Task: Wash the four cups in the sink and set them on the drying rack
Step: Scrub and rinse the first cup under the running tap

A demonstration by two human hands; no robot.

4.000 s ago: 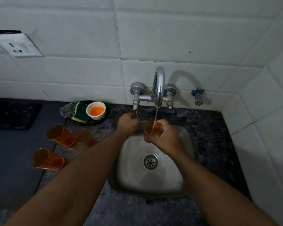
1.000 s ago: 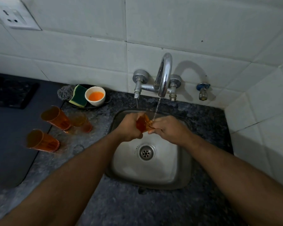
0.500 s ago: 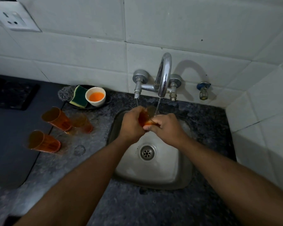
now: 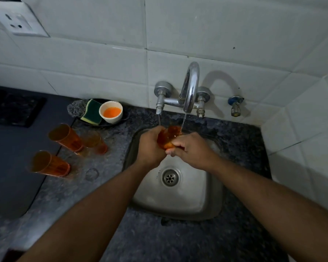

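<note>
While tap water runs, both hands (image 4: 175, 147) grip one orange cup (image 4: 167, 136) over sink (image 4: 212, 203) | three cups (image 4: 64, 137) wait on surface (image 4: 159, 241) (rack unseen) | washing unfinished.

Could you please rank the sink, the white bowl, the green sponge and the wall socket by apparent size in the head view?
1. sink
2. wall socket
3. white bowl and green sponge: look alike, so unranked.

Dim, grainy wide-angle view; faucet (image 4: 190, 86) casts a soft shadow rightward, tile lines bow at edges.
</note>
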